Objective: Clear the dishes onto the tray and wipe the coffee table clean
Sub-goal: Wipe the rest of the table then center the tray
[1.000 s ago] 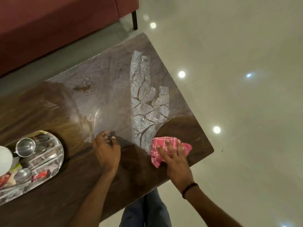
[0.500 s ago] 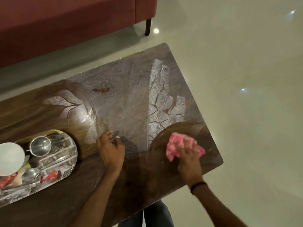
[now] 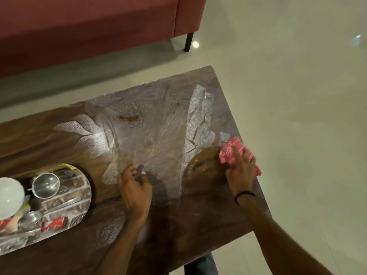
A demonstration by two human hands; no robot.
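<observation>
Fingers of right hand (image 3: 241, 167) clamp pink cloth (image 3: 230, 152) on coffee table (image 3: 158, 126); left hand (image 3: 135, 187) fingers spread.

I count one tray (image 3: 83, 187) on my table (image 3: 178, 225). On that tray sit one steel cup (image 3: 46, 185), one white bowl (image 3: 10, 197), one spoon (image 3: 31, 217) and two red wrappers (image 3: 54, 223). Right of it lies one pink cloth (image 3: 231, 153).

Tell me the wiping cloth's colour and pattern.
Pink-red with white checked lines; the cloth shows best in the head view.
</observation>
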